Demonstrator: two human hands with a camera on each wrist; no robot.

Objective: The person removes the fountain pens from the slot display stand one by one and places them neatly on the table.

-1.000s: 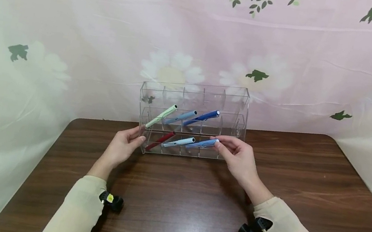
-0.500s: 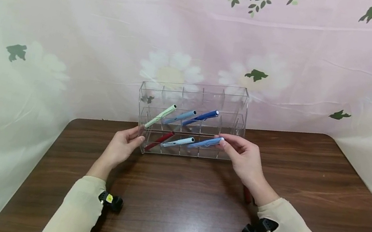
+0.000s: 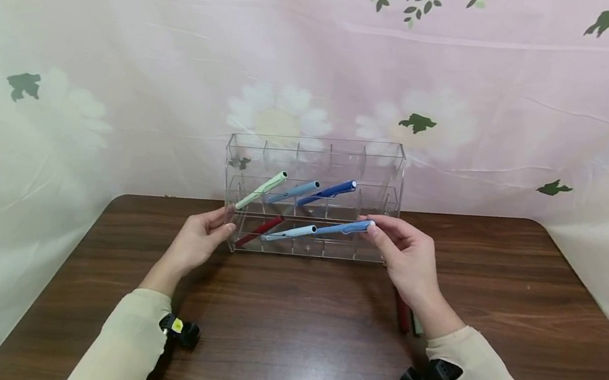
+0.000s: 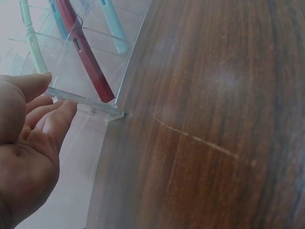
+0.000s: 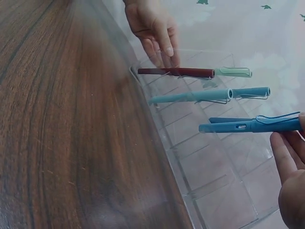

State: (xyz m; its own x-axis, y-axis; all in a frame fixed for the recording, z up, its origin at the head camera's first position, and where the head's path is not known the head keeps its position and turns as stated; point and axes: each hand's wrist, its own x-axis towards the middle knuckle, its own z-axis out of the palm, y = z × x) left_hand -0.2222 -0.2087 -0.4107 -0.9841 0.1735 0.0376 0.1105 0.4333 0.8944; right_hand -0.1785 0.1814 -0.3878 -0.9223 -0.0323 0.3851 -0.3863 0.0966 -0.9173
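A clear stepped pen rack (image 3: 339,250) stands near the back of the table. My left hand (image 3: 196,240) holds its left end, thumb and fingers on either side of the edge panel (image 4: 86,101). With my right hand (image 3: 410,257) I pinch a blue pen (image 3: 343,226) by its clip end. In the right wrist view that pen's lower end (image 5: 206,128) is over the rack's front row. A red pen (image 3: 259,231) and a light blue pen (image 3: 289,233) lean in the front row. Behind them lean a pale green pen (image 3: 261,190), a grey-blue pen (image 3: 293,193) and a dark blue pen (image 3: 328,193).
Under my right wrist, a dark red stick-like thing (image 3: 402,313) and a green one (image 3: 417,324) lie on the wooden table (image 3: 291,337), partly hidden. A flower-printed cloth (image 3: 177,79) hangs behind the rack.
My right hand has moved right and slightly up, drawing the blue pen along with it. The left hand keeps its hold on the rack. More of the things under my right wrist shows.
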